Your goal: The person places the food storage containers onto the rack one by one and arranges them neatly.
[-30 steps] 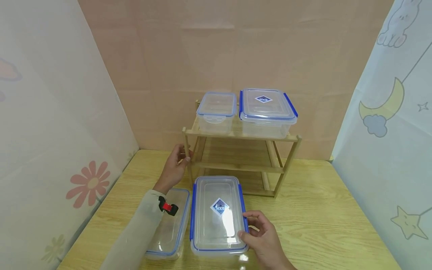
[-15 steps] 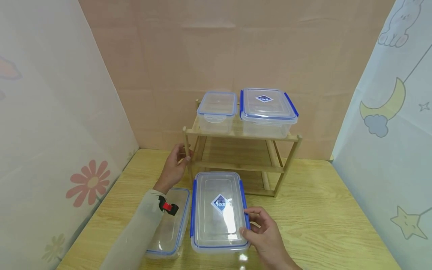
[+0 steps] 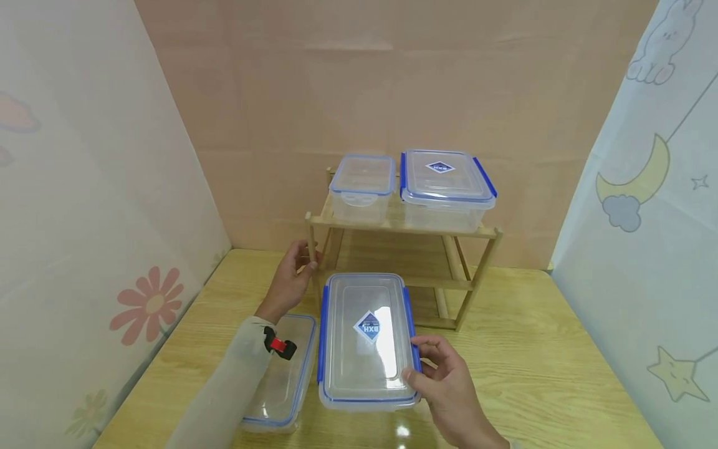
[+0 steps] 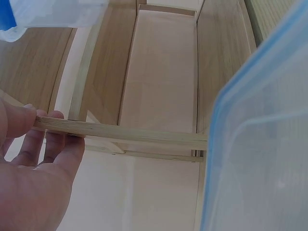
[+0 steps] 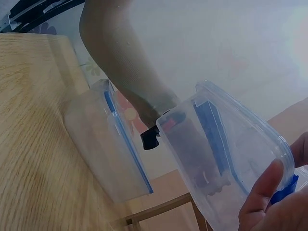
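My right hand (image 3: 451, 390) pinches the right edge of a clear rectangular container (image 3: 367, 355) with blue side clips and a BXH label. In the right wrist view that container (image 5: 216, 144) is raised off the table and tilted, with the right hand (image 5: 274, 207) at its edge. The wooden rack (image 3: 392, 279) stands just beyond it. My left hand (image 3: 288, 277) grips the rack's front left post; in the left wrist view the thumb and fingers of the left hand (image 4: 38, 183) lie around that post (image 4: 134, 134).
Another lidded container (image 3: 283, 368) lies on the table (image 3: 527, 355) under my left forearm. On the rack's top shelf stand a small container (image 3: 361, 181) and a larger one (image 3: 445, 181) with blue clips. Printed cloth walls enclose both sides.
The container in my right hand has moved up and forward, nearer the rack, and its front end now overlaps the lower shelf in view. My left hand has stayed on the post.
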`<state>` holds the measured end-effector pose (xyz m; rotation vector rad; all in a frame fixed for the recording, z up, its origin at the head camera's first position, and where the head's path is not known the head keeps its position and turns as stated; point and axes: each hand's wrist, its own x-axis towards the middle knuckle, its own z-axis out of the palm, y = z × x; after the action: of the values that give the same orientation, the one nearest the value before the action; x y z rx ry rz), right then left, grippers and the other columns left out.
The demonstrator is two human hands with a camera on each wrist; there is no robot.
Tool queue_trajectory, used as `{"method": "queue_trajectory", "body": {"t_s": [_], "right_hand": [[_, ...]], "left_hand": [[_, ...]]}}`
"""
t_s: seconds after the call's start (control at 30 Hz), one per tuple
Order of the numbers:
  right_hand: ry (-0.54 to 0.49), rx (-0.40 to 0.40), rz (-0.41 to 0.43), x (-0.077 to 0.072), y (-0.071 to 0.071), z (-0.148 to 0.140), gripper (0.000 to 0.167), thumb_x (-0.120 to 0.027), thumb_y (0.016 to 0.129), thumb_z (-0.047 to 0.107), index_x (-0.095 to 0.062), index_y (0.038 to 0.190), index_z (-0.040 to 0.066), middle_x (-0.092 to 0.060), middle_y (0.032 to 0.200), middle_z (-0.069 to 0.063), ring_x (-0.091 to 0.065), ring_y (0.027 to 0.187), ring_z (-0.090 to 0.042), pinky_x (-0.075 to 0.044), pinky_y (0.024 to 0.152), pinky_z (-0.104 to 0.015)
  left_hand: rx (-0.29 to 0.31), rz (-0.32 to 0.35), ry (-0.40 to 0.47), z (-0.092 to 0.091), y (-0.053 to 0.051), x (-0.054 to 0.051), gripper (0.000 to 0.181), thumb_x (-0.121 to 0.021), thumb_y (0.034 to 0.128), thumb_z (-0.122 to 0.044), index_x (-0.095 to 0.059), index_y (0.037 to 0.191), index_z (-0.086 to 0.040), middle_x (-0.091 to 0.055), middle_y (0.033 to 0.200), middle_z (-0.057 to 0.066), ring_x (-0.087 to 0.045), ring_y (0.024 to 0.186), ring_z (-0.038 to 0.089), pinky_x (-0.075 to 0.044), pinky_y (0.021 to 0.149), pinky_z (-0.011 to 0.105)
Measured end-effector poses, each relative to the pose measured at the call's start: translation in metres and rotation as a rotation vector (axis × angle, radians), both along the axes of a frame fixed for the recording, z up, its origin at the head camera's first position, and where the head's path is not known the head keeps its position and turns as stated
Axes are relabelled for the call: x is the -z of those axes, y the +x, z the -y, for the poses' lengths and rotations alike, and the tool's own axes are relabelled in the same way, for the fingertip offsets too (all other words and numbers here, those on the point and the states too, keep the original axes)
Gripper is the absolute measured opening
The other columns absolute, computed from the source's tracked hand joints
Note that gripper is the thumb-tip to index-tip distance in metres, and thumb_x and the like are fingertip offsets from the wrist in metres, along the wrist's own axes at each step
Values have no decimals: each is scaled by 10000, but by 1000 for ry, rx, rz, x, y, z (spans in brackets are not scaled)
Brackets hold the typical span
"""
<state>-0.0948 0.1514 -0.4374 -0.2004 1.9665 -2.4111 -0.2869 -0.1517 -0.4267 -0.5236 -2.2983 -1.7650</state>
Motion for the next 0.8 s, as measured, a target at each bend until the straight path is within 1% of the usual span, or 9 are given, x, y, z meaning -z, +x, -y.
{"method": "queue_trajectory", "body": {"t_s": [0.13, 0.23, 0.3, 0.4, 0.53, 0.67, 0.73, 0.8], "right_hand": [[-12, -20, -34, -5, -4, -2, 501, -683, 844, -136, -541, 1292, 35, -518, 1198, -163, -696, 1042, -263, -656, 833, -449], [-24, -35, -69, -9, -8, -3, 490, -675, 856, -140, -561, 1279, 78, -521, 1199, -150, -690, 1040, -249, -658, 831, -424], [-27, -47, -93, -12, -12, -3, 485, -668, 866, -139, -561, 1281, 90, -520, 1205, -147, -686, 1046, -246, -657, 833, -409], [-26, -52, -108, -18, -17, -1, 481, -662, 877, -135, -553, 1286, 95, -513, 1214, -145, -677, 1048, -238, -656, 835, -394], [-22, -31, -101, -25, -24, 1, 478, -673, 880, -127, -544, 1294, 75, -506, 1210, -139, -664, 1025, -211, -652, 817, -336], [-27, -5, -71, -30, -31, 3, 470, -690, 880, -117, -542, 1288, 63, -500, 1212, -134, -643, 981, -183, -630, 792, -259], [-33, 14, -47, -32, -35, 5, 470, -709, 872, -107, -548, 1278, 65, -508, 1211, -130, -636, 964, -186, -621, 779, -245], [-32, 38, -26, -33, -38, 6, 474, -716, 862, -107, -547, 1273, 56, -525, 1213, -132, -633, 952, -193, -625, 770, -264]], "left_hand": [[0, -3, -1, 1, -2, 2, 397, -547, 1075, -3, -490, 1452, -114, -619, 1336, 225, -605, 1280, 384, -473, 1150, 590], [-4, -2, -3, 1, -1, 1, 405, -540, 1075, 2, -482, 1460, -109, -621, 1337, 221, -606, 1278, 378, -484, 1142, 582], [-5, -2, -4, 1, -1, 1, 404, -536, 1073, 9, -483, 1456, -108, -626, 1328, 216, -609, 1267, 372, -497, 1129, 569], [-2, -8, -2, 1, -2, 1, 400, -533, 1069, 26, -490, 1444, -103, -630, 1309, 224, -612, 1246, 378, -515, 1104, 558], [4, -5, -6, 0, -2, 0, 391, -534, 1073, 16, -493, 1442, -107, -614, 1325, 259, -612, 1252, 384, -518, 1099, 557], [8, 0, -4, 0, -2, -1, 388, -527, 1079, 9, -490, 1449, -101, -602, 1340, 282, -619, 1247, 375, -524, 1096, 550], [10, -4, 2, 0, -2, -1, 392, -526, 1074, 24, -490, 1446, -96, -603, 1332, 293, -622, 1240, 391, -522, 1094, 551], [12, -7, 2, 0, -3, 0, 397, -525, 1070, 36, -489, 1444, -93, -602, 1328, 297, -623, 1239, 403, -519, 1095, 557]]}}
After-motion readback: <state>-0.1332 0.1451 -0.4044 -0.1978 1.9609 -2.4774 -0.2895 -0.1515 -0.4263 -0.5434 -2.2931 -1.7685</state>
